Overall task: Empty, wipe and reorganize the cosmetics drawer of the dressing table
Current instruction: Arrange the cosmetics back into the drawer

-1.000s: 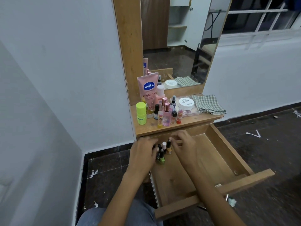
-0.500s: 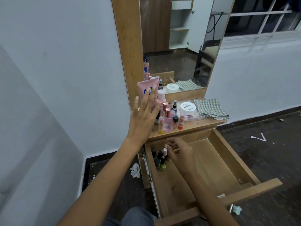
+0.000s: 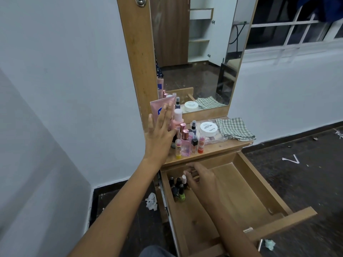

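Note:
The wooden drawer (image 3: 259, 184) of the dressing table stands pulled out. Several small nail polish bottles (image 3: 179, 190) are grouped in its back left corner, and the rest of its floor is bare. My right hand (image 3: 200, 178) hovers beside them with loosely curled fingers by a white-capped bottle, gripping nothing that I can see. My left hand (image 3: 159, 134) is raised over the tabletop (image 3: 213, 149), fingers straight and spread, in front of a pink tube (image 3: 157, 106). Several small bottles (image 3: 185, 143) stand just right of it.
A white jar (image 3: 208, 128) sits on a clear flat case, with a folded checked cloth (image 3: 234, 128) at the right end of the top. The mirror (image 3: 194, 52) rises behind. Crumpled tissue (image 3: 151, 201) lies on the dark floor; a wall is close on the left.
My left hand left the nail polish bottles in the drawer and rose to the pink tube on the tabletop. My right hand stayed by the bottles.

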`<action>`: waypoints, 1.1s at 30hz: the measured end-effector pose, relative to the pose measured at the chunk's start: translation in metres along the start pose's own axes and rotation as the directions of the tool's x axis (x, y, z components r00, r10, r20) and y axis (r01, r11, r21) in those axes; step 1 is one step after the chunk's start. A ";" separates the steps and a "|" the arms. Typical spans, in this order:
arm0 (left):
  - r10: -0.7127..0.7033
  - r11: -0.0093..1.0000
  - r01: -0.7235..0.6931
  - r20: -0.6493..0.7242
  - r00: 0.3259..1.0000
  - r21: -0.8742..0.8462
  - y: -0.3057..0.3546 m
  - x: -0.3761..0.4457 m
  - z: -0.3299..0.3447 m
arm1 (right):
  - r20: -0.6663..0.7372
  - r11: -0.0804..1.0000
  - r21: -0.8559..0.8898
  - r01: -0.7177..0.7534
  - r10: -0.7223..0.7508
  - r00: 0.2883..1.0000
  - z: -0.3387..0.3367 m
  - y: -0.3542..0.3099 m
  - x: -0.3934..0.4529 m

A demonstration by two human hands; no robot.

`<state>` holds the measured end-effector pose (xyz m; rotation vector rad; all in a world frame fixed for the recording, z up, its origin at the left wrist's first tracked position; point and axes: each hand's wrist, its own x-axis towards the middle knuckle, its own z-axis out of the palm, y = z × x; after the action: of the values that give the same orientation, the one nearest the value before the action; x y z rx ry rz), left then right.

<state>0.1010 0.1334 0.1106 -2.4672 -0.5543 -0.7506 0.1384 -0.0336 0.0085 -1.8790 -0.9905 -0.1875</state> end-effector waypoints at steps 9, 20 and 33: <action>0.004 0.999 -0.006 -0.048 0.999 -0.040 0.000 0.008 0.005 | -0.010 1.000 0.000 0.006 -0.006 1.000 -0.001 -0.001 0.000; -0.011 0.999 0.005 -0.123 0.992 -0.045 -0.009 -0.006 0.004 | -0.020 1.000 0.004 0.003 -0.003 1.000 0.000 0.003 0.000; -0.158 0.983 0.147 -0.103 0.982 -0.108 -0.008 -0.053 -0.045 | -0.090 0.994 0.051 0.093 -0.088 0.992 -0.002 -0.005 0.000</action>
<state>0.0387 0.1017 0.1145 -2.4757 -0.6856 -0.9920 0.1357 -0.0343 0.0131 -1.7625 -1.0115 -0.2906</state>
